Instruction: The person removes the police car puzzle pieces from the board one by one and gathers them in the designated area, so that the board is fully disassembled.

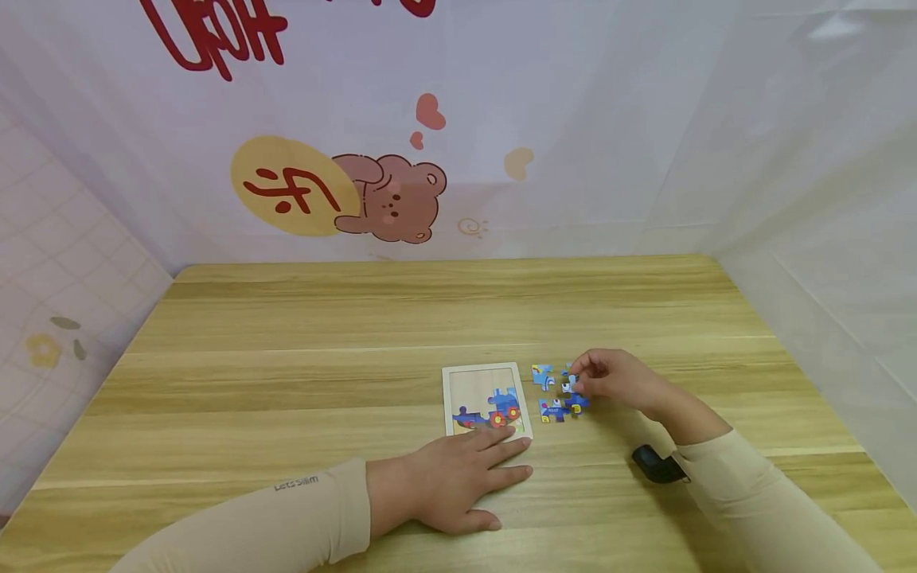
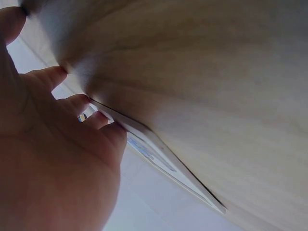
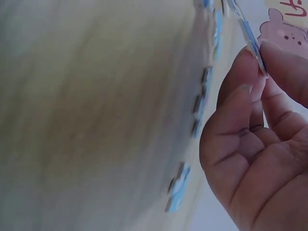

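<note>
My left hand [image 1: 462, 481] lies flat with fingers spread, its fingertips over the near edge of a wooden puzzle tray [image 1: 446, 398]. Assembled pieces in the lower part of the tray show a blue vehicle with red-and-yellow wheels [image 1: 497, 419]. The tray's upper left is bare wood. To the right of the tray, my right hand [image 1: 623, 382] pinches a thin jigsaw piece [image 3: 251, 38] between thumb and fingers, tilted up above the table. Loose blue pieces lie below it, among them a light-blue one [image 1: 541, 376] and a darker one [image 1: 553, 411].
The wood-grain table [image 1: 322, 318] reaches back to a white cloth backdrop [image 1: 573, 103] with a printed bear [image 1: 397, 199]. A black device [image 1: 657, 465] is strapped at the right wrist. White cloth also hangs along both sides.
</note>
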A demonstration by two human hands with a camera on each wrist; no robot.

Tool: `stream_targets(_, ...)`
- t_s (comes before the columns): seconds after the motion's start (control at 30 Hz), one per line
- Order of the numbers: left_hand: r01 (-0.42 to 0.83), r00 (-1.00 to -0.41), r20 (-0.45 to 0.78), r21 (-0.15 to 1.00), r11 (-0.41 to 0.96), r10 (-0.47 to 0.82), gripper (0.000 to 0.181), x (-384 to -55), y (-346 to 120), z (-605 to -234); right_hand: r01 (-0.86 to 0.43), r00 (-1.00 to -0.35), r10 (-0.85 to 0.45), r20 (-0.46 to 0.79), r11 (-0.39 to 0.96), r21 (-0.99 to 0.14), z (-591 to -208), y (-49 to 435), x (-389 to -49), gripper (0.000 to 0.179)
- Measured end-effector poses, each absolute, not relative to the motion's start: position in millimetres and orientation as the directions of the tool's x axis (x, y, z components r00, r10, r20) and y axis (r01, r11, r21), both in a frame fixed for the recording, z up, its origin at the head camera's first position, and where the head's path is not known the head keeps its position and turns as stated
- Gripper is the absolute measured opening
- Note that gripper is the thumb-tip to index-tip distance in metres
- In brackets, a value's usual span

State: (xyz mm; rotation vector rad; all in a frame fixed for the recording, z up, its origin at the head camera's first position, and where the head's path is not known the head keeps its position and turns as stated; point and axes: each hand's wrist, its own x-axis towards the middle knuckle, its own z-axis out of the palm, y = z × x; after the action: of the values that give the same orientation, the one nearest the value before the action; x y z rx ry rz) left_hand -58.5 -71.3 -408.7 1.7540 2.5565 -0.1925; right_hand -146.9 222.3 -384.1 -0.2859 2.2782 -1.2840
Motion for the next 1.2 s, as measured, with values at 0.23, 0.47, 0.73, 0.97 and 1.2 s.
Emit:
stream_targets(0.23,0.931,-0.362,-0.105,-0.085,0.355,0.926,0.064,-58.6,-70.7,-408.9,0.098,-0.85,-0.391,-0.354,0.542,-0.835,-389.3,231.5,-143.8,0.019)
stream_targets(0.47,0.931,-0.364,-0.114,-0.089,0.355,0.924,0.064,-59.0,-70.4,-408.5,0.108,-0.837,-0.399,-0.374,0.551,-0.828,-389.6,233.7,-141.2,0.017)
stream_targets(0.73,0.931,-0.364,-0.12,-0.089,0.355,0.924,0.065,-59.5,-70.4,-408.6,0.066,-0.846,-0.398,-0.355,0.582,-0.811,-391.7,232.9,-139.9,0.016)
stream_targets(0.97,0.929,-0.368,-0.134,-0.08,0.36,0.92,0.065,-59.7,-70.4,-408.2,0.015,-0.869,-0.373,-0.324,0.635,-0.772,-393.6,229.7,-139.7,0.014)
stream_targets(1.2,0.929,-0.37,-0.138,-0.075,0.362,0.919,0.064,-59.7,-70.3,-408.5,-0.009,-0.886,-0.34,-0.314,0.691,-0.723,-391.8,224.5,-138.3,0.01)
